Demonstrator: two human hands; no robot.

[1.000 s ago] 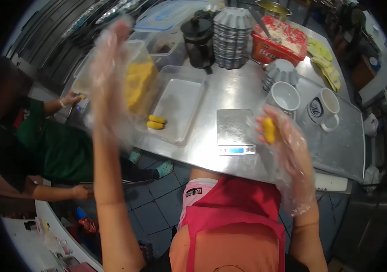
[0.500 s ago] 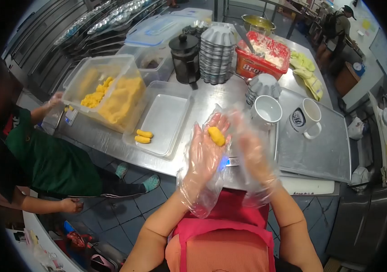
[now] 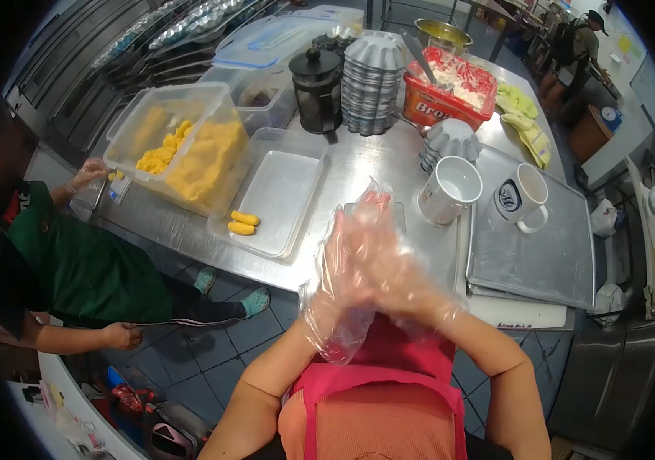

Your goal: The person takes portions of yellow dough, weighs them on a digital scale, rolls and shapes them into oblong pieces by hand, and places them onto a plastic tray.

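My left hand point(image 3: 343, 264), in a clear plastic glove, is held palm up above the near edge of the steel table. Across it lies my right hand point(image 3: 385, 264), gloved the same way and a little blurred. The two palms press together over a piece of yellow dough, which they hide. To the left, two yellow dough rolls point(image 3: 243, 222) rest side by side in a shallow clear plastic tray point(image 3: 297, 165). Behind that tray, a large clear tub point(image 3: 203, 103) holds a mass of yellow dough point(image 3: 208, 169).
White mugs point(image 3: 450, 192) and a metal baking tray point(image 3: 530, 253) are at the right. Fluted tins point(image 3: 373, 84), a French press point(image 3: 316, 92) and a red tub point(image 3: 446, 103) stand farther back. A person in a green apron point(image 3: 90, 261) is at the left.
My right hand has moved left onto my left palm, covering the yellow dough piece that was visible there. The dough rolls in the tray stay put.
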